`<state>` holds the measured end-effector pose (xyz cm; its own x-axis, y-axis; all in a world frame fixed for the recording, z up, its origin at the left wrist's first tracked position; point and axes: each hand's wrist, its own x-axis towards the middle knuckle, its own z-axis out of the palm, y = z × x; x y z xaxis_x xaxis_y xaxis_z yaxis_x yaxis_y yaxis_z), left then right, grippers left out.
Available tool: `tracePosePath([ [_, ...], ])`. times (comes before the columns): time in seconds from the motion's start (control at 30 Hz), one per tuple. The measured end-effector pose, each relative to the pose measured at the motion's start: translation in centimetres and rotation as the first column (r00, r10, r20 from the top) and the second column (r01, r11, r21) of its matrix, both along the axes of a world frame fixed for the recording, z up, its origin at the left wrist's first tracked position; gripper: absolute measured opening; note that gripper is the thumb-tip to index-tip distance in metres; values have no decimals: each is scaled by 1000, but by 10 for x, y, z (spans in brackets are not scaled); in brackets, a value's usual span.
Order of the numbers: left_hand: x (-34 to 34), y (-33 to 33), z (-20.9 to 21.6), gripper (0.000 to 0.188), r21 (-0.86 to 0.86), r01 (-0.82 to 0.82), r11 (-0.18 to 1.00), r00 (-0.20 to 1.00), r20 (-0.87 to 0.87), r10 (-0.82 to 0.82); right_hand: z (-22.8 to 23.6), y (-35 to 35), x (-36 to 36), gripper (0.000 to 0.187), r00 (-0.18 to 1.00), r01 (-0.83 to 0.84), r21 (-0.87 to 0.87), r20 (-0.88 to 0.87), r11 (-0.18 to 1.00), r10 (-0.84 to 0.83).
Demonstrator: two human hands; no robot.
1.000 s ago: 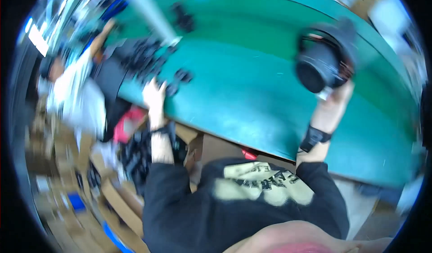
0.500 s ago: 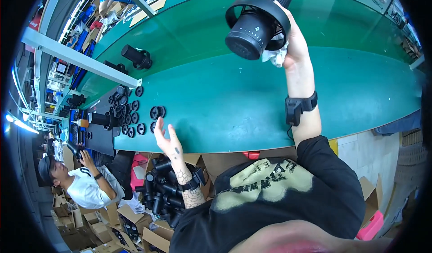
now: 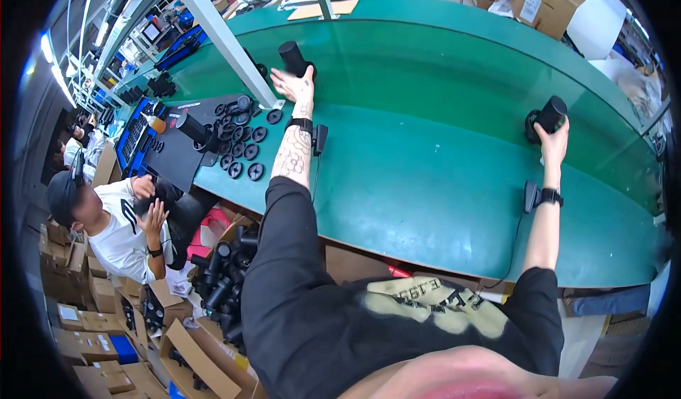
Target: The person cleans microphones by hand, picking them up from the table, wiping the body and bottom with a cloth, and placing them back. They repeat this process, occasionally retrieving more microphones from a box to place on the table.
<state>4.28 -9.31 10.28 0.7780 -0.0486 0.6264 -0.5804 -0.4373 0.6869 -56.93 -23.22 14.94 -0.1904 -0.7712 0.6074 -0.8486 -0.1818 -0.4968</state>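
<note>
Over at the right, my right hand (image 3: 555, 142) is closed round a black microphone (image 3: 552, 113) with a ring-shaped mount, low over the green bench. A bit of white cloth (image 3: 543, 161) shows under that palm. My left arm stretches to the far left, where my left hand (image 3: 296, 89) has its fingers spread, slightly blurred, at another black microphone (image 3: 291, 56). That microphone stands upright on the far strip of the bench; whether the fingers touch it I cannot tell. Several black round ring parts (image 3: 240, 141) lie left of my left forearm.
A grey metal post (image 3: 225, 41) rises just left of my left hand. On a dark mat (image 3: 167, 136) stands another black microphone (image 3: 193, 128). A co-worker (image 3: 117, 218) sits at the left, hands on a dark object. Black parts fill a box (image 3: 225, 278) below the edge.
My right hand has carried its microphone from raised up front to the right and lower. My left hand has moved from the near edge forward to the far microphone. The view has turned.
</note>
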Motion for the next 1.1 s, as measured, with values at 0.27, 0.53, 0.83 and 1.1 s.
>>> tracePosePath([
  [0.27, 33, 14, -2, 74, -23, 408, 913, 904, -130, -407, 43, 94, 32, 60, 760, -403, -258, 440, 878, 478],
  [0.53, -222, 65, 135, 55, 57, 810, 583, 578, 89, -811, 98, 139, 150, 75, 383, -833, -260, 367, 488, 848],
  [0.83, -328, 137, 211, 74, 57, 973, 222, 177, 429, -886, 149, 176, 139, 46, -598, -715, -666, 740, 211, 307],
  [1.1, -340, 136, 197, 72, -26, 977, 212, 198, 481, -854, 135, 180, 148, 48, -691, -681, -669, 722, 298, 42],
])
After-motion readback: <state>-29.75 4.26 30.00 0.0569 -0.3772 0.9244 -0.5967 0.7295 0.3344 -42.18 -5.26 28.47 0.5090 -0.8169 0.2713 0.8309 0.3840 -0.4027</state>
